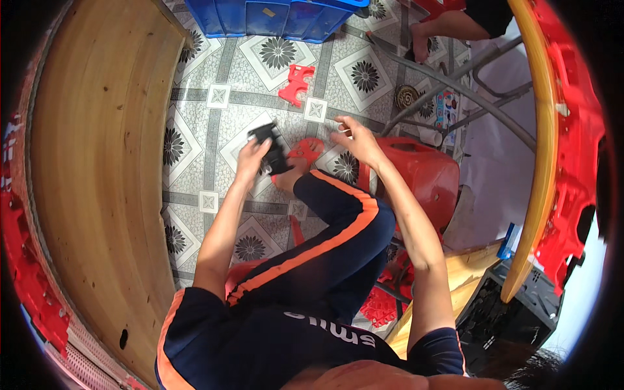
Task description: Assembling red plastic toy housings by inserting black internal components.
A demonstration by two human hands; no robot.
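My left hand [251,160] is closed on a black plastic part [275,151] with a jagged outline, held above the patterned floor near my foot. Motion blurs the part, so its detail is unclear. To the right of it, my right hand [357,140] hangs in the air with fingers apart and slightly bent, and nothing shows in it. Beyond the hands, a red plastic part [298,85] with cut-outs lies on the tiles [250,127]. A red sandal [308,151] is by my foot.
A blue crate [266,23] stands at the far side. Wooden board [104,195] fills the left. Right are a red stool [426,185], grey metal legs [455,88], a wooden table edge [543,149] bearing red parts [572,156], and a black box [510,302]. Another person's leg [448,31] shows far right.
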